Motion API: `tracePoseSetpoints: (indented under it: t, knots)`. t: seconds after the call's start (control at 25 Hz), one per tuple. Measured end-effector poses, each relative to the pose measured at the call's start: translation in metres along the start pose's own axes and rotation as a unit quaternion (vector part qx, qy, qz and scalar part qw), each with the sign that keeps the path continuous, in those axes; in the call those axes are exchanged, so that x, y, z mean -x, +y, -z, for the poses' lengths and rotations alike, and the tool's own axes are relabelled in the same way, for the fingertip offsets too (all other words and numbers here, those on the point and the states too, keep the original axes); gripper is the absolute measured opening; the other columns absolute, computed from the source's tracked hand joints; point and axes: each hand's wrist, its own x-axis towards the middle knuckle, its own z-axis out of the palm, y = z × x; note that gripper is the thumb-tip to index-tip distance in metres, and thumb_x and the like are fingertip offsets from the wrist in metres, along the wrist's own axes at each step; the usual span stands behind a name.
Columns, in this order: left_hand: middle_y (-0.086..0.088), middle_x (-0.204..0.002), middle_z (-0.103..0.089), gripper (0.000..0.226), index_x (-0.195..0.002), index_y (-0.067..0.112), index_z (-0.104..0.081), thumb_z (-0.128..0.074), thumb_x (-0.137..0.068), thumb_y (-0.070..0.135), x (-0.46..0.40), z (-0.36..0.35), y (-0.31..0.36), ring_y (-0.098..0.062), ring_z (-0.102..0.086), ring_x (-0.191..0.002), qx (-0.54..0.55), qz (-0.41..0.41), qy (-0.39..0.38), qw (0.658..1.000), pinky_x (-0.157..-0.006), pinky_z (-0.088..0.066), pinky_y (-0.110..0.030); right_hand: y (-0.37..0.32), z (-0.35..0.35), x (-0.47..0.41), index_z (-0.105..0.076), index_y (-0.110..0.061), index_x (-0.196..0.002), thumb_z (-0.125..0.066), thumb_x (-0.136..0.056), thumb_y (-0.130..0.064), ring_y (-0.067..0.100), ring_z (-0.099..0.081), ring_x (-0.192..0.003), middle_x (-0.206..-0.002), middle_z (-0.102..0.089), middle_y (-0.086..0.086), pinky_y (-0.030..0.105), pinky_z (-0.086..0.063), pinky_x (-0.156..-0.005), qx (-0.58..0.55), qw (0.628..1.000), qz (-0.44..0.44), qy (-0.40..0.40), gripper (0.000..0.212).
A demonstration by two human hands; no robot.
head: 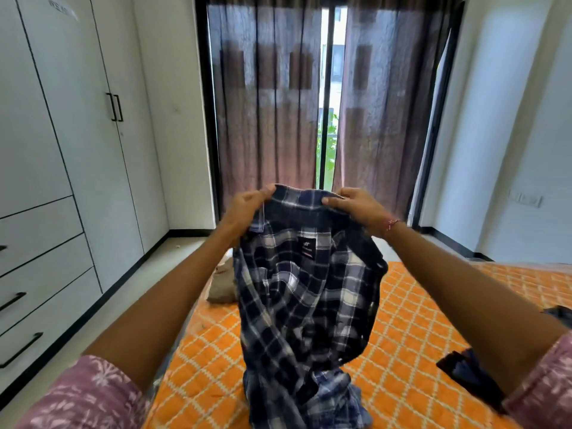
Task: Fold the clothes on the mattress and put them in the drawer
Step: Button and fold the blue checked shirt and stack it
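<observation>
Both arms out, hands up high
Left hand [247, 204] and right hand [356, 207] level, fingers [332, 201] curled, pinching cloth; forearms stretched forward; sleeves at the elbows.

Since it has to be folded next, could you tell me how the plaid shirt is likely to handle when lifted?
Likely floppy: the plaid shirt hangs in loose folds from the left hand and right hand, its hem bunching on the mattress. Probably light, since fingertip pinches hold it. It would likely crumple unless laid flat.
</observation>
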Motion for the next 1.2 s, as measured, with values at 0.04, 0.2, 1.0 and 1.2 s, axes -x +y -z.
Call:
tracePoseSetpoints:
  t: [0.04, 0.2, 1.0, 1.2]
  knots:
    - [-0.003, -0.073, -0.066, 0.035, -0.088, 0.004, -0.07, -0.065, -0.087, 0.038, -0.001, 0.01, 0.001, -0.017, -0.062, -0.067, -0.198, -0.069, -0.053, 0.976, -0.065, -0.05, -0.029, -0.005, 0.013, 0.002, -0.063, -0.002, -0.088, -0.067, -0.086, -0.016, 0.02, -0.063, -0.066, -0.073, -0.065, 0.008, 0.027, -0.053, -0.06, 0.022, 0.994, -0.042, -0.096, 0.015]
    - [-0.011, -0.088, -0.067, 0.033, -0.095, 0.013, -0.07, -0.051, -0.096, 0.039, 0.003, 0.008, 0.014, -0.031, -0.063, -0.084, -0.554, -0.163, 0.008, 0.816, -0.067, -0.042, -0.032, -0.002, 0.032, -0.009, -0.067, 0.0, -0.093, -0.077, -0.078, -0.02, 0.027, -0.061, -0.077, -0.085, -0.065, 0.01, 0.032, -0.049, -0.074, 0.431, 0.89, -0.091, -0.114, 0.027]
    - [-0.012, -0.124, -0.057, 0.031, -0.123, 0.012, -0.055, -0.043, -0.097, 0.024, 0.007, -0.01, 0.047, -0.03, -0.056, -0.112, -0.689, 0.064, -0.061, 0.719, -0.09, -0.044, -0.037, -0.072, 0.059, 0.009, -0.049, -0.005, -0.065, -0.044, -0.094, 0.001, 0.005, -0.031, -0.023, -0.038, -0.041, 0.002, 0.012, -0.025, -0.029, 0.322, 0.929, -0.174, -0.048, 0.03]
    - [-0.007, -0.055, -0.057, 0.028, -0.072, 0.004, -0.052, -0.04, -0.096, 0.011, 0.005, -0.028, 0.042, -0.008, -0.051, -0.035, -0.478, 0.181, -0.163, 0.844, -0.039, -0.037, -0.014, -0.048, 0.031, 0.009, -0.045, -0.008, -0.061, -0.044, -0.09, -0.002, 0.011, -0.034, -0.043, -0.055, -0.041, 0.005, 0.019, -0.029, -0.04, 0.401, 0.894, -0.171, -0.102, 0.03]
